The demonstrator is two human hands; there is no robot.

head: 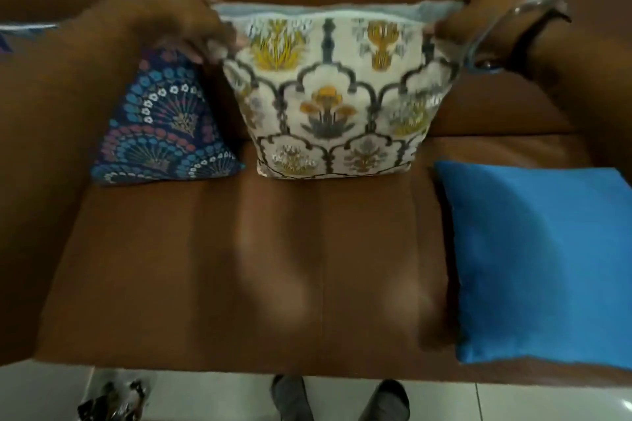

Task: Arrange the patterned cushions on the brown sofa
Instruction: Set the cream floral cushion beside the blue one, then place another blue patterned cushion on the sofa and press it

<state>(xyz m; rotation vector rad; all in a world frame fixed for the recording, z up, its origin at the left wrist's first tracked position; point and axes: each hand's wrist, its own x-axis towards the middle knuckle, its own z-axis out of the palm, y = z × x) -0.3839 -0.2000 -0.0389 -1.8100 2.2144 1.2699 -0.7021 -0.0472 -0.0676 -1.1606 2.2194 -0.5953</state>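
Observation:
A cream cushion [337,102] with yellow and grey flower motifs stands upright against the backrest of the brown sofa [239,267]. My left hand [181,17] grips its top left corner and my right hand [485,7] grips its top right corner. Its bottom edge rests on the seat. A dark blue cushion [164,133] with a peacock-fan pattern leans against the backrest just left of it, partly behind my left hand. A plain blue cushion [543,260] lies flat on the right of the seat. The picture is blurred.
A clear bangle and a dark band [513,31] circle my right wrist. My two shoes [342,400] stand on the white tiled floor in front of the sofa. A dark object [113,400] lies on the floor at the lower left.

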